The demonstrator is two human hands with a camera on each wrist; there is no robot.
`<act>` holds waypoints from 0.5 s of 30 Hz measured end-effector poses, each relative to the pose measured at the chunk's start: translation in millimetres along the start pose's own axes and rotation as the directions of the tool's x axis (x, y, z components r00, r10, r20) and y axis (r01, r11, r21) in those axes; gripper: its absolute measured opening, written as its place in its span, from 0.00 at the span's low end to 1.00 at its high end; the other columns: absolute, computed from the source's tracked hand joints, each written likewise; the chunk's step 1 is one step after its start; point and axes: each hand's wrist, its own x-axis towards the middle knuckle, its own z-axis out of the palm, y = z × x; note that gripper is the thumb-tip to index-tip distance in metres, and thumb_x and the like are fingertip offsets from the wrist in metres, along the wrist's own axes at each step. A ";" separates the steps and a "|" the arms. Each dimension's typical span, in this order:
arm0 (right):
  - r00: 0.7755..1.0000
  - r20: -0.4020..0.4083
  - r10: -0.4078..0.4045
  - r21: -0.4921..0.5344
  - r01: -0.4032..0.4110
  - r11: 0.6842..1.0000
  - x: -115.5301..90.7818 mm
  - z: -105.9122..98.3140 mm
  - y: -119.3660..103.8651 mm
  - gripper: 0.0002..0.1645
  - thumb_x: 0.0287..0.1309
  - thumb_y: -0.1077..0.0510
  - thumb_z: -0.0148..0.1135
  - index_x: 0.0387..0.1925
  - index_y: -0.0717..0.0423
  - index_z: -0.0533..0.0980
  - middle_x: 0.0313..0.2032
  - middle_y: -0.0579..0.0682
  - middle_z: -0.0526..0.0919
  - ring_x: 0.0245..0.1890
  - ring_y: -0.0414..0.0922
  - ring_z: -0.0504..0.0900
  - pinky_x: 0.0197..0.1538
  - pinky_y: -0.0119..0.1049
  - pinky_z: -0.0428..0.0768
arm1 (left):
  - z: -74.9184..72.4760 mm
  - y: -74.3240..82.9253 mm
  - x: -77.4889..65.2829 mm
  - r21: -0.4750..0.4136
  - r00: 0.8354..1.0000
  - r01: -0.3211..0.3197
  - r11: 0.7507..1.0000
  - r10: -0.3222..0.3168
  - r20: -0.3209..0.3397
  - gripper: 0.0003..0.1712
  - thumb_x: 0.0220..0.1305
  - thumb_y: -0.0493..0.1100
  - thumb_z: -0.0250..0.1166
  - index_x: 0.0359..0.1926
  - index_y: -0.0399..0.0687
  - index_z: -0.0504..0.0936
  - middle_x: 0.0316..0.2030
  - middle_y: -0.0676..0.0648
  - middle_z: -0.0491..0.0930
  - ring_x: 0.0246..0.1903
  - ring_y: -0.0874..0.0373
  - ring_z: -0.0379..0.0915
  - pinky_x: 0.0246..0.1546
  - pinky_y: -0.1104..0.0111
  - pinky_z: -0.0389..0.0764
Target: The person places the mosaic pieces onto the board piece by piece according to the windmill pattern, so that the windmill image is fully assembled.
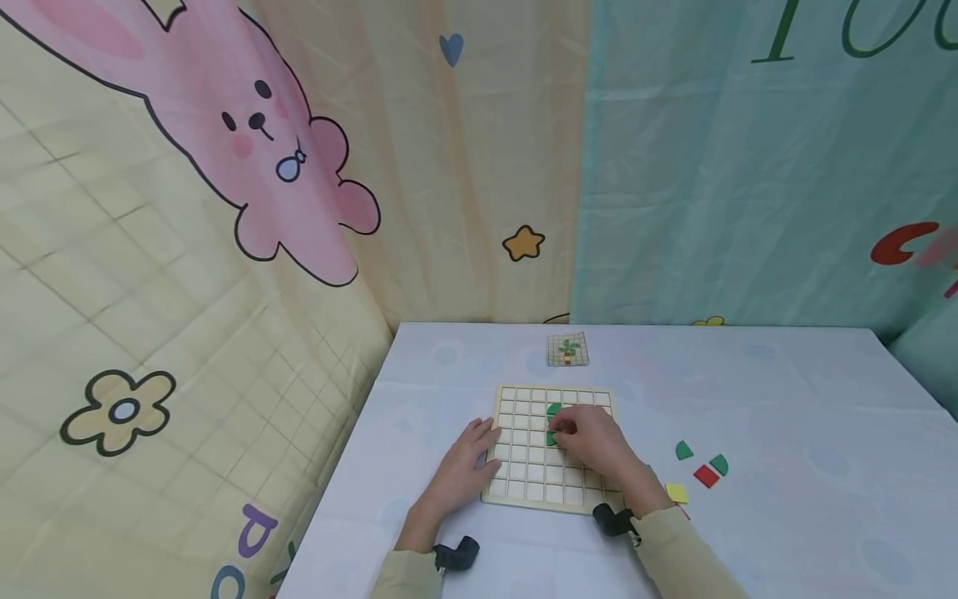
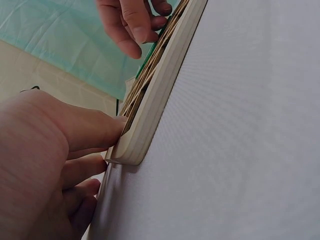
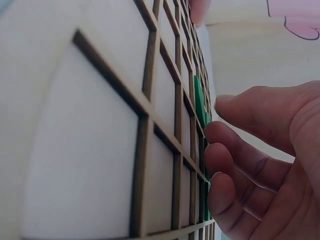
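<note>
A pale wooden grid board (image 1: pixel 516 472) lies on the white table. My left hand (image 1: pixel 466 462) rests along its left edge; in the left wrist view the thumb (image 2: pixel 95 125) touches the corner and the other fingers lie beside it, loosely bent. My right hand (image 1: pixel 595 439) is over the middle of the grid, thumb and fingertips drawn together at a small green piece (image 3: pixel 200 100), which they pinch close against the board. Further green pieces show next to those fingers, one a rounded piece (image 1: pixel 554 408) above them and another (image 1: pixel 551 438) below, partly covered.
Right of the board lie two green quarter-round pieces (image 1: pixel 684 450), a red square (image 1: pixel 706 476) and a yellow square (image 1: pixel 677 493), with more partly hidden by the right forearm. Behind the board is a small pattern card (image 1: pixel 567 350). Printed curtains (image 1: pixel 479 166) hang beyond the table.
</note>
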 end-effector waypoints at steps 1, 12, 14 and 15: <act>1.000 0.000 0.002 0.001 -0.002 1.000 -0.5 -1.1 0.1 0.06 0.58 0.63 0.72 0.35 0.47 0.86 0.27 0.38 0.79 0.27 0.38 0.74 0.32 0.37 0.75 | 0.2 0.0 0.0 0.001 1.000 -0.001 1.000 0.001 -0.001 0.32 0.70 0.45 0.63 0.72 0.44 0.69 0.76 0.46 0.58 0.77 0.48 0.45 0.72 0.48 0.55; 0.997 -0.006 0.072 -0.011 -0.072 0.997 -6.6 -16.0 0.7 0.09 0.61 0.62 0.68 0.41 0.46 0.87 0.30 0.37 0.80 0.31 0.39 0.76 0.35 0.38 0.78 | 1.3 -1.1 0.3 0.000 1.000 -0.005 1.000 0.005 -0.012 0.32 0.71 0.44 0.62 0.73 0.44 0.69 0.76 0.46 0.58 0.77 0.48 0.44 0.73 0.48 0.54; 0.996 -0.011 0.085 -0.023 -0.086 0.996 -8.7 -19.4 1.1 0.08 0.60 0.61 0.69 0.41 0.46 0.87 0.31 0.37 0.80 0.32 0.39 0.76 0.36 0.38 0.78 | 1.7 -1.1 0.7 -0.001 1.000 -0.007 1.000 0.007 -0.015 0.32 0.70 0.44 0.62 0.72 0.44 0.69 0.76 0.46 0.58 0.77 0.48 0.44 0.73 0.48 0.54; 0.996 -0.013 0.094 -0.024 -0.094 0.995 -10.2 -21.1 1.3 0.08 0.60 0.60 0.69 0.41 0.46 0.87 0.31 0.37 0.80 0.32 0.39 0.76 0.36 0.38 0.78 | 1.9 -0.9 0.8 -0.002 1.000 -0.008 1.000 0.008 -0.016 0.32 0.70 0.44 0.63 0.72 0.43 0.69 0.76 0.45 0.58 0.77 0.47 0.44 0.72 0.48 0.55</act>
